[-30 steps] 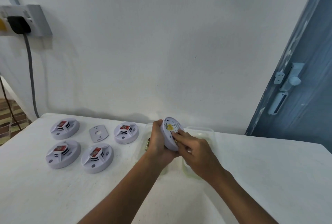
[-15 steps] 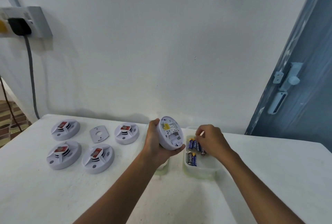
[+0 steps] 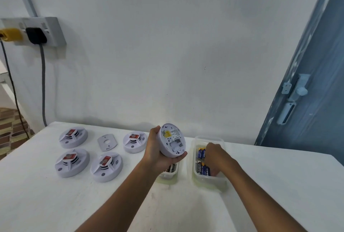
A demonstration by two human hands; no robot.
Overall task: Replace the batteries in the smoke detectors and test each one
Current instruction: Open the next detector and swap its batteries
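My left hand grips a white smoke detector on edge above the table, its open back with a yellow label facing me. My right hand reaches down into a clear plastic tub holding blue batteries; its fingertips are hidden among them, so a hold cannot be seen. A smaller clear tub with a black battery sits partly under my left hand.
Several more smoke detectors lie face up on the left of the white table, with a grey back plate between them. A wall socket with plugs and cables is at upper left. A blue door stands at right.
My right hand left the back of the held detector and moved right, down into the tub of blue batteries. My left hand kept hold of the detector.
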